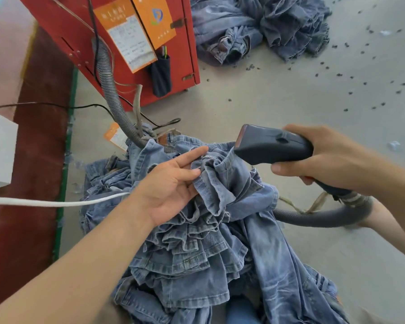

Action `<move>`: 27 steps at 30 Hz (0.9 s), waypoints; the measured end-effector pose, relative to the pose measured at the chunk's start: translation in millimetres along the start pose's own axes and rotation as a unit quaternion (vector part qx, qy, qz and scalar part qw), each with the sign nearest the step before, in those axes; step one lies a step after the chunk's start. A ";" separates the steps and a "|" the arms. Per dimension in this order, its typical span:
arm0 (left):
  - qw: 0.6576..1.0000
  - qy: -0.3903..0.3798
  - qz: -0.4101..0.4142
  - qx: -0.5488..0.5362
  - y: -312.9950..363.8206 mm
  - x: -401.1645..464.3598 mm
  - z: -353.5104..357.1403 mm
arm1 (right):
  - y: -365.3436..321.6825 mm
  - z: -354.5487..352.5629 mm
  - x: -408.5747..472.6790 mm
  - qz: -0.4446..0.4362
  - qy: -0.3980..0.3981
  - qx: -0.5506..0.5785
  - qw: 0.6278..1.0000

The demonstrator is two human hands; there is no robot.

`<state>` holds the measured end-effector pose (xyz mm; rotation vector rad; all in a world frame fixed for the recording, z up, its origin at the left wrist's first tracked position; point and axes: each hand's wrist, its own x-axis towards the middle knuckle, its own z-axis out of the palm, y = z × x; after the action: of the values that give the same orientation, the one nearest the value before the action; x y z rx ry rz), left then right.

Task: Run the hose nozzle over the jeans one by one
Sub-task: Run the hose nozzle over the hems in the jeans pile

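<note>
While your right hand [325,160] wraps the handle, the scene reads as follows:

Right grip: your fingers and thumb are curled round the rear of the hose nozzle [271,146]; the hand is clamped on it.

Nozzle position: its flat mouth points away from your palm, toward the left hand, and sits just above the top fold of the jeans. Whether the mouth touches the cloth cannot be told.

Left grip: your left hand [171,183] lies palm up, with fingers mostly straight. The fingertips and thumb rest against a bunched hem of the jeans [208,242]. The fingers are apart, not closed round the fabric.

Jeans: a stacked heap of blue denim lies under and between both hands, with many hems layered below your left palm.

Hose: the grey ribbed hose [313,216] leaves the nozzle behind your right wrist, passes under the heap and rises beyond your left fingertips to the red cabinet [136,90].

Pouch: a dark pouch [160,76] hangs on the cabinet face, well beyond the nozzle mouth, and holds thin stick-like items that are too small to identify.

Second pile: more jeans [260,26] lie on the floor [290,101], far beyond your right hand.

White cord: a white cord [56,203] runs beside your left forearm.
</note>
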<state>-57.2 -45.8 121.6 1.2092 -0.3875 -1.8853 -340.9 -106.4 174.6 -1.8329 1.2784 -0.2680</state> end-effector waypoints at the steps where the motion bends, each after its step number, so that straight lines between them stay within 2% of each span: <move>1: 1.000 -0.012 0.003 0.000 0.5 0.4 0.4 | -0.8 -1.3 -1.5 0.001 -0.006 0.000 1.000; 8: 0.993 -0.085 0.003 0.080 -5.6 -1.2 7.2 | -18.2 13.8 1.8 -0.007 -0.090 -0.041 0.995; 10: 0.990 -0.097 0.003 0.106 -8.8 -1.7 9.4 | -23.4 24.5 10.5 -0.031 -0.053 -0.029 0.998; 13: 0.989 -0.109 -0.001 0.101 -7.8 -4.5 10.2 | -23.9 16.2 20.7 -0.012 0.058 0.056 0.997; 15: 0.989 -0.102 0.007 0.107 -5.6 -5.2 10.2 | -22.2 2.2 15.5 0.008 0.035 0.078 0.996; 18: 0.984 -0.088 0.020 0.152 -6.0 -3.7 14.2 | -20.8 2.2 2.7 0.008 -0.045 -0.045 0.998; 20: 0.977 -0.092 0.028 0.192 -7.8 -3.8 19.8 | -23.1 13.8 2.2 0.023 -0.070 -0.103 0.992; 24: 0.977 -0.109 0.029 0.179 -8.9 -1.1 23.9 | -25.9 25.1 16.5 0.044 -0.019 -0.122 0.991; 27: 0.981 -0.119 0.021 0.150 -6.2 2.6 24.8 | -24.0 21.4 12.1 0.040 0.011 -0.079 0.996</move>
<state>-81.9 -48.4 128.1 1.1562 -0.8461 -1.9897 -306.8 -103.0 176.0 -1.9102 1.4197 -0.1472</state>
